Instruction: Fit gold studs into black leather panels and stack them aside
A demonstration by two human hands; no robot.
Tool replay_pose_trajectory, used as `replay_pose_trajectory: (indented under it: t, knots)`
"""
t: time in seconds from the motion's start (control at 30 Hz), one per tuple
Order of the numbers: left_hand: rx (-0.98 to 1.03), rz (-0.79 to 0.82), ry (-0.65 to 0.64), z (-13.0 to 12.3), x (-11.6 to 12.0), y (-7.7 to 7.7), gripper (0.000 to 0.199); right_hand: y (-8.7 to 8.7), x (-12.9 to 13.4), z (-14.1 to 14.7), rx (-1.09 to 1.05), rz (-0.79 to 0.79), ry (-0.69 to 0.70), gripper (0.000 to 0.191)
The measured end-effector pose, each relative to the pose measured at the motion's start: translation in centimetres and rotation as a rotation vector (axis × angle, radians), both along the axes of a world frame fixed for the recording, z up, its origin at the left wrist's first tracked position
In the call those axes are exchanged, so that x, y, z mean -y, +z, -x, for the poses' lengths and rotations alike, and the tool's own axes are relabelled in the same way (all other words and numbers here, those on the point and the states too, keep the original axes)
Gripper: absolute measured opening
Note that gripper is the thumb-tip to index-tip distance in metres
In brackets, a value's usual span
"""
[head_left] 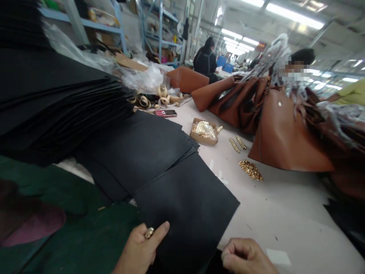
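A black fabric sheet (182,205) lies flat on the pale worktable (273,201), its lower part running out of view at the bottom. My left hand (139,247), wearing a gold ring, rests on the sheet's left edge with the fingers apart. My right hand (245,257) sits at the sheet's lower right edge, its fingers curled and nothing visible in them. A tall stack of black sheets (57,95) rises on the left, with more overlapping sheets (134,152) fanned across the table from it.
Tan leather handbags (288,133) lie heaped at right, with gold chain pieces (251,170) and a small box of them (203,131) nearby. A phone (165,113), plastic wrap and beige strips lie farther back. A green cloth (71,228) fills the lower left. A co-worker (205,61) sits beyond.
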State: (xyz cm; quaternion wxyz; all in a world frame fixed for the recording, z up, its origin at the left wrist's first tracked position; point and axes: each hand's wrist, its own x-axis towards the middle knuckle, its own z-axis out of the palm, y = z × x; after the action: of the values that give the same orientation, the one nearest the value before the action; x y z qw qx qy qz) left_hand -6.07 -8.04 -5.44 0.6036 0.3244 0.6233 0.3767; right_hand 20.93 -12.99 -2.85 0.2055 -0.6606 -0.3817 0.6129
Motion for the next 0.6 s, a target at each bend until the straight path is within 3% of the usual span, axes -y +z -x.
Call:
replay_pose_trajectory:
  t: [0.1,0.17,0.37,0.6]
  knots:
    - [0.075,-0.013,-0.184,-1.3,-0.1,0.8,0.050,0.3,1.2,-2.1,0.022,-0.134,-0.180,0.039]
    - [0.106,-0.029,-0.220,-1.9,0.0,1.0,0.044,0.6,0.7,-2.3,0.004,-0.252,-0.229,0.042]
    - [0.247,0.024,-0.140,-3.4,0.2,1.4,0.038,0.3,-4.2,0.7,-0.164,-0.439,-0.193,0.032]
    - [0.303,0.124,-0.230,-4.6,-0.5,1.5,0.039,-0.9,-6.9,3.1,-0.252,-0.385,-0.138,0.022]
